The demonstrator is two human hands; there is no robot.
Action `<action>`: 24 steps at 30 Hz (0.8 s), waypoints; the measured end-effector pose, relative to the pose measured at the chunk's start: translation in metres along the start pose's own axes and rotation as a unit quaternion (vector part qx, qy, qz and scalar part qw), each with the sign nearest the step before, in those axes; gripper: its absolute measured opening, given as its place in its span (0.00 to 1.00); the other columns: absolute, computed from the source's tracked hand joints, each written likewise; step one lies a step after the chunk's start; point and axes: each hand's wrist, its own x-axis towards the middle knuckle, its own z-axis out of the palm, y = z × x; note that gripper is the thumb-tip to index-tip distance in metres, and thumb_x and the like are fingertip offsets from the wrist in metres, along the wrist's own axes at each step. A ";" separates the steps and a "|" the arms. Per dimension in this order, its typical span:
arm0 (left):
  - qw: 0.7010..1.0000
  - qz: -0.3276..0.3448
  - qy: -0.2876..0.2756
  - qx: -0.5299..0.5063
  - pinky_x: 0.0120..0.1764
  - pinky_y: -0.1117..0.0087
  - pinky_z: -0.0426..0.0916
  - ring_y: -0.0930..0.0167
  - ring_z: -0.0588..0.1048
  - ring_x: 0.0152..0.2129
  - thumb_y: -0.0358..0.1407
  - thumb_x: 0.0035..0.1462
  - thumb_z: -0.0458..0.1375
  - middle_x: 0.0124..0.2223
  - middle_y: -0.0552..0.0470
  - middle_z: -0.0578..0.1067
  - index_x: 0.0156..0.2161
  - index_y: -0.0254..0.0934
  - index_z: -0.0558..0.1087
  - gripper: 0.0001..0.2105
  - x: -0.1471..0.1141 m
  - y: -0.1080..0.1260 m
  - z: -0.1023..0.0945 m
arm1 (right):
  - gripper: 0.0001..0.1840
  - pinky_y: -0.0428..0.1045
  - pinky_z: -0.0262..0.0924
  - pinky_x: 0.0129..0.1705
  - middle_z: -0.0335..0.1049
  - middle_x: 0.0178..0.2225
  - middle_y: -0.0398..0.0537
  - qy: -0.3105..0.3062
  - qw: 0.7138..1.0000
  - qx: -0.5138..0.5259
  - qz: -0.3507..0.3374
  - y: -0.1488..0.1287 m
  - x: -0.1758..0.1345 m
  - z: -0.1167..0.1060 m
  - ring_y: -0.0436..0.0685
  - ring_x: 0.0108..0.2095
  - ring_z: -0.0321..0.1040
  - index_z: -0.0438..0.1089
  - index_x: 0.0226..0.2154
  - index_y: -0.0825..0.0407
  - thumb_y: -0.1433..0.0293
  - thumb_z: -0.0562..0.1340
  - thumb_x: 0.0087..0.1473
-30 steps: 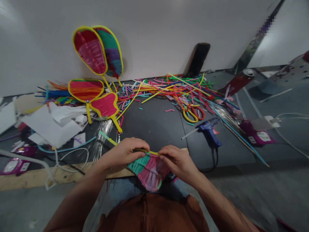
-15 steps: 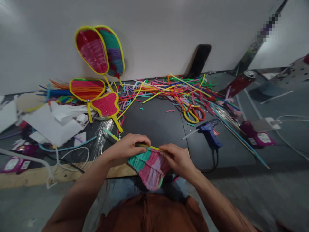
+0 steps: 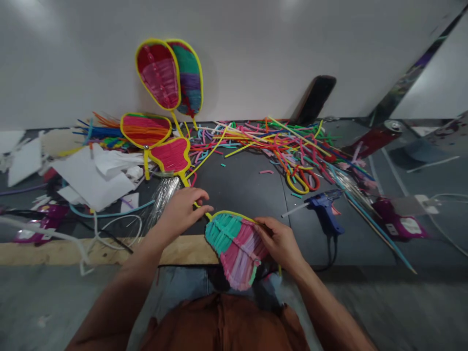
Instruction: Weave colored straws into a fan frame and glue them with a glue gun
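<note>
1. Rust-brown top [image 3: 193,326] at six o'clock, with a dark crease or seam down its middle.
2. Faded blue trousers [image 3: 185,282] showing past its twelve o'clock edge.
3. Left hand [image 3: 183,210], toward eight o'clock, and right hand [image 3: 281,241], toward five, both bare.

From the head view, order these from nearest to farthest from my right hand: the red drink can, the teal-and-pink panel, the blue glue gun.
1. Teal-and-pink panel: touching your right hand, on its left.
2. Blue glue gun: just to the right.
3. Red drink can: farther right, toward the back.
</note>
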 end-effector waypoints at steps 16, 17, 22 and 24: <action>0.986 0.129 0.002 0.102 0.64 0.50 0.43 0.60 0.57 0.63 0.43 0.62 0.55 0.63 0.42 0.64 0.58 0.34 0.64 0.23 -0.046 0.047 0.064 | 0.12 0.52 0.61 0.43 0.78 0.34 0.48 -0.027 0.981 -0.158 -0.106 -0.007 0.018 0.005 0.56 0.34 0.69 0.75 0.38 0.49 0.72 0.55 0.60; 0.985 0.129 -0.001 0.112 0.64 0.50 0.42 0.59 0.56 0.63 0.45 0.61 0.55 0.63 0.42 0.64 0.59 0.34 0.64 0.24 -0.047 0.046 0.069 | 0.12 0.52 0.60 0.43 0.78 0.34 0.48 -0.027 0.977 -0.173 -0.124 -0.008 0.020 0.005 0.56 0.35 0.68 0.75 0.38 0.49 0.72 0.55 0.60; 0.983 0.149 -0.027 0.109 0.65 0.52 0.40 0.61 0.56 0.63 0.48 0.61 0.54 0.62 0.41 0.65 0.61 0.35 0.61 0.28 -0.042 0.036 0.075 | 0.13 0.54 0.61 0.44 0.74 0.37 0.52 -0.002 0.967 -0.203 -0.154 -0.005 0.021 0.006 0.58 0.40 0.64 0.76 0.38 0.50 0.72 0.56 0.60; 0.982 0.158 -0.046 0.092 0.65 0.51 0.38 0.61 0.55 0.64 0.48 0.61 0.54 0.63 0.42 0.65 0.62 0.35 0.60 0.28 -0.038 0.036 0.071 | 0.12 0.54 0.61 0.44 0.73 0.37 0.52 -0.003 0.965 -0.210 -0.156 -0.003 0.020 0.006 0.59 0.39 0.63 0.76 0.39 0.50 0.72 0.56 0.60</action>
